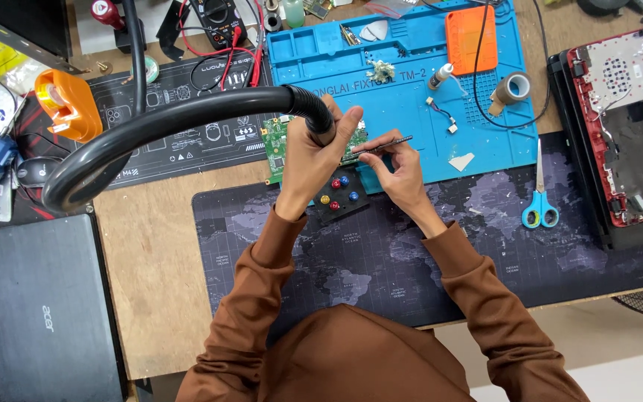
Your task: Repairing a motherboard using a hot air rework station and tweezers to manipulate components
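Observation:
My left hand (314, 152) grips the end of a black flexible hose (187, 112) that curves in from the left, its nozzle held over a green circuit board (275, 145). My right hand (400, 167) pinches a thin dark tool (385, 144), tweezers or a probe, whose tip points left at the board's edge. The board lies where the blue silicone work mat (411, 82) meets the wooden desk. A small black pad with red, blue and yellow buttons (340, 192) sits just below my hands.
Blue-handled scissors (539, 201), a tape roll (513, 88) and an orange tray (470, 37) lie right. An opened red laptop chassis (626, 126) is far right, a closed black laptop (39, 313) lower left, an orange tape dispenser (68, 104), mouse (35, 171) and multimeter (217, 18) behind.

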